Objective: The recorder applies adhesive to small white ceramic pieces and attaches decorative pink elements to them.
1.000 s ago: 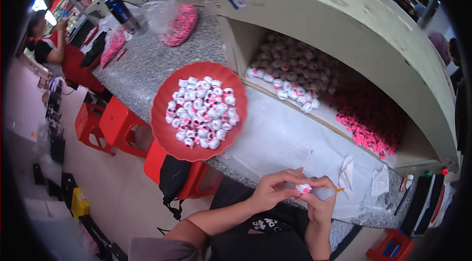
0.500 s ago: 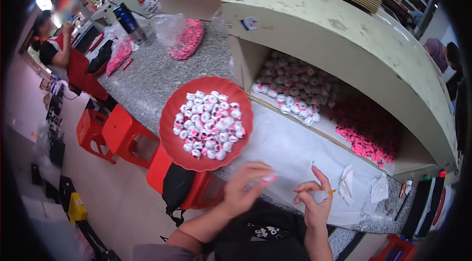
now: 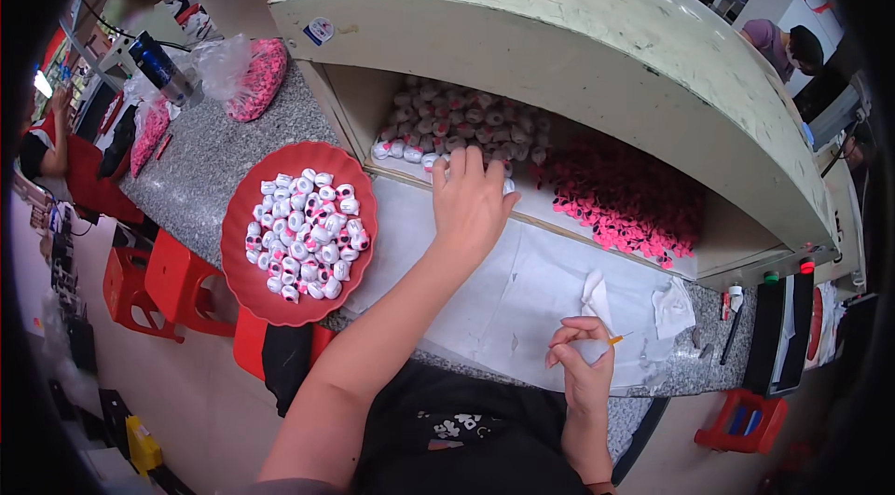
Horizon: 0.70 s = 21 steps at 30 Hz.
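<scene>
My left hand (image 3: 469,208) reaches to the front edge of the cabinet's compartment, over a row of small round white pieces (image 3: 413,154) with pink parts. Its fingers bend downward among them, and whatever they hold is hidden beneath the hand. My right hand (image 3: 585,364) stays low over the white sheet (image 3: 475,304), closed around a small translucent squeeze bottle (image 3: 589,350) with an orange needle tip pointing right. To the left, a red scalloped bowl (image 3: 233,262) holds many similar white pieces with pink and dark parts. Small pink pieces (image 3: 615,225) lie heaped in the compartment's right part.
The pale arched cabinet (image 3: 559,57) spans the back of the granite counter (image 3: 214,150). Crumpled white tissues (image 3: 673,309) lie right of the sheet. A blue bottle (image 3: 158,68) and a bag of pink pieces (image 3: 259,80) stand back left. Red stools (image 3: 172,281) line the counter's left side.
My left hand has moved from above the sheet, where it held a small white-and-pink piece, up to the row in the compartment. The view has shifted right; my right hand keeps the squeeze bottle.
</scene>
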Tool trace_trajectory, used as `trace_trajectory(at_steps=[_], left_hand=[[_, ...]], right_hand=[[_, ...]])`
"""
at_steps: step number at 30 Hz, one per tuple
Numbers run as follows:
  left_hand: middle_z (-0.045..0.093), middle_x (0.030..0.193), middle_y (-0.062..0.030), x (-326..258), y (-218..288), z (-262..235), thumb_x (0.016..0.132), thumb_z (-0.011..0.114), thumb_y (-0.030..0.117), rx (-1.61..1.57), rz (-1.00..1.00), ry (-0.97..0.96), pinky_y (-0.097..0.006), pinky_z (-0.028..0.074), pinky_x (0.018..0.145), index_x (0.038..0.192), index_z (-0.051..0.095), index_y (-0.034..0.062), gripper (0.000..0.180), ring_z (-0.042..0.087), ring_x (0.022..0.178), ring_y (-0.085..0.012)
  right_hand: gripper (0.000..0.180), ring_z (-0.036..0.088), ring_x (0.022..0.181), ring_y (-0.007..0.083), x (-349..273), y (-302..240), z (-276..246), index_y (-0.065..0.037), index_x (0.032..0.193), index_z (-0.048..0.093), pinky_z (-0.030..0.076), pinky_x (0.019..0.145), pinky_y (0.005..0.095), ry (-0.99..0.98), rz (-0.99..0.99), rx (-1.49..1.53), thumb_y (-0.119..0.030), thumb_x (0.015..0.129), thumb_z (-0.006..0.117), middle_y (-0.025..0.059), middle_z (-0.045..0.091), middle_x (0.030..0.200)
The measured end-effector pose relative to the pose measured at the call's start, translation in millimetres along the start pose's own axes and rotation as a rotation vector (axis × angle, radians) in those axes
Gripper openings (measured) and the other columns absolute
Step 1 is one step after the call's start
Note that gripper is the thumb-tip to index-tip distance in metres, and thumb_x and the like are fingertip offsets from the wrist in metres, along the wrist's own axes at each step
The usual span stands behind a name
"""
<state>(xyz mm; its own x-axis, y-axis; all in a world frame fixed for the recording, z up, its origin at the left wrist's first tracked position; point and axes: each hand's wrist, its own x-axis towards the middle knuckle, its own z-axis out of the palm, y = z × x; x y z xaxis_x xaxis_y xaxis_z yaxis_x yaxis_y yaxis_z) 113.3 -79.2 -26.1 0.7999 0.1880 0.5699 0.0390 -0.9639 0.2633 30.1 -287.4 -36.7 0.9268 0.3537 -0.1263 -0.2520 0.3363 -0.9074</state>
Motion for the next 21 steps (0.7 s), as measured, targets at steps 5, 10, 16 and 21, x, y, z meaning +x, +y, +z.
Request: trace_trajectory(at_steps=[5,10,16,21], left_hand=[[0.049,0.077,-0.008,2.1,5.4,36.1,0.057,0.063,0.015,0.017,0.055,0.009,-0.034,0.031,0.075,0.071,0.057,0.0076,0.017,0.044,0.083,-0.021],[0.05,0.071,-0.0074,-4.3,5.0,49.9,0.061,0.049,0.008,0.022,0.301,0.066,-0.032,0.033,0.076,0.07,0.057,0.0072,0.012,0.046,0.076,-0.0206],[0.052,0.073,-0.0081,-2.6,-8.9,47.2,0.064,0.049,0.007,-0.056,0.426,0.011,-0.036,0.032,0.083,0.081,0.056,0.006,0.019,0.048,0.081,-0.0206],[0.054,0.079,-0.0076,1.4,-20.8,38.9,0.065,0.052,0.006,-0.143,0.43,-0.091,-0.035,0.033,0.083,0.085,0.056,0.0056,0.021,0.051,0.079,-0.0207]], right_hand=[[0.027,0.049,0.059,0.0114,1.7,1.6,-10.7,0.003,0.093,0.047,0.042,0.051,0.0219,0.029,0.017,0.035,0.007,0.068,0.055,0.0091,0.052,0.072],[0.03,0.05,0.063,0.0183,5.1,0.4,-13.2,-0.003,0.093,0.037,0.043,0.056,0.028,-0.056,-0.105,0.078,0.007,0.065,0.046,0.0138,0.044,0.087],[0.027,0.05,0.069,0.0217,3.6,-4.8,-12.7,-0.005,0.089,0.034,0.043,0.06,0.0331,-0.145,-0.171,0.122,0.005,0.065,0.039,0.0164,0.038,0.095],[0.027,0.05,0.073,0.0229,-0.3,-8.2,-5.4,-0.002,0.093,0.037,0.044,0.062,0.0351,-0.112,-0.135,0.042,0.003,0.067,0.042,0.0164,0.038,0.1]])
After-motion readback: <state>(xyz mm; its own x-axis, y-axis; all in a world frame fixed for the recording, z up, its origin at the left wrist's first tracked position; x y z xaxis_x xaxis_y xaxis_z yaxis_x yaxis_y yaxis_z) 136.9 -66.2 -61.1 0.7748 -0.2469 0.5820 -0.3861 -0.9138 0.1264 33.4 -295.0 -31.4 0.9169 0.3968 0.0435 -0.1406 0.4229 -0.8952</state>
